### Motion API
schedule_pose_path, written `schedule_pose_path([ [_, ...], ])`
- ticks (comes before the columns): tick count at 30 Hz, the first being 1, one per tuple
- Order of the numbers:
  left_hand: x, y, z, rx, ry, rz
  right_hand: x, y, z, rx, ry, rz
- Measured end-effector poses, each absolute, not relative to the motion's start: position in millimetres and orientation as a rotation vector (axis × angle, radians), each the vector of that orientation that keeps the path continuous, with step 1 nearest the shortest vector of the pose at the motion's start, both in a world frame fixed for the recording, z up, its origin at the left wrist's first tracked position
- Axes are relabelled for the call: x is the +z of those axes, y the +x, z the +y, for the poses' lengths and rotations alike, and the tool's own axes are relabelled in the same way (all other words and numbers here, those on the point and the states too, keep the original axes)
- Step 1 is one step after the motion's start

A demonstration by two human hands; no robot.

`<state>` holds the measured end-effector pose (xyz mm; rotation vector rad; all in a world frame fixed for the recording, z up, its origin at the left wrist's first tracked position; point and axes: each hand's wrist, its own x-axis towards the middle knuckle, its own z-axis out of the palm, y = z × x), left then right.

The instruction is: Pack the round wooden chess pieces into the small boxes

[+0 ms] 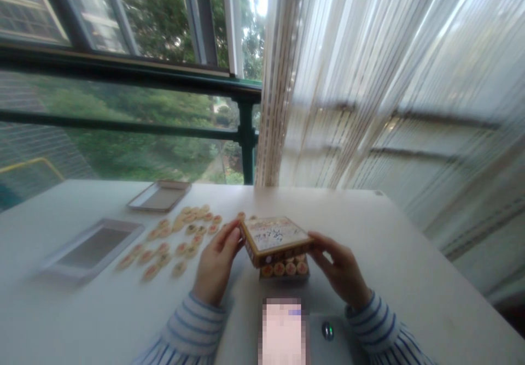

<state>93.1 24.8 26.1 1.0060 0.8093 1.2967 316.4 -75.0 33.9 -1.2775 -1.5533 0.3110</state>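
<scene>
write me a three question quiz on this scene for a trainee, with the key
1. True or false: the left hand and the right hand both hold the printed lid.
2. What shows below the lid's near edge?
A) a pen
B) a row of round pieces
C) a cup
3. How many shallow trays lie on the white table, left of the left hand?

Key: 1. True. 2. B. 3. Two.

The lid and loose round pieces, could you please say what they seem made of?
The lid: probably printed cardboard, perhaps slightly glossy; straight edges and lettered face suggest it. The round pieces: wood or plastic, seemingly matte; pale tan discs, blur hiding any grain.
</scene>
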Motion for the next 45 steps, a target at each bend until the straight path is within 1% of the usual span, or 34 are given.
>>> schedule_pose_path([
  [22, 28.5, 92.2, 24.5, 1.250, 0.778, 0.883, 29.8, 314.5, -71.8, 0.226, -1.297, -1.655],
  [28, 29.3, 91.8, 24.4, 1.248, 0.790, 0.916, 30.6, 313.5, -71.8, 0.257, -1.288, -1.667],
  [37, 30.4, 90.1, 24.9, 1.254, 0.764, 0.951, 31.1, 311.2, -70.7, 0.444, -1.250, -1.652],
  [45, 34.7, 91.6, 21.8, 1.277, 0.772, 0.946, 34.6, 309.6, -70.6, 0.833, -1.185, -1.335],
])
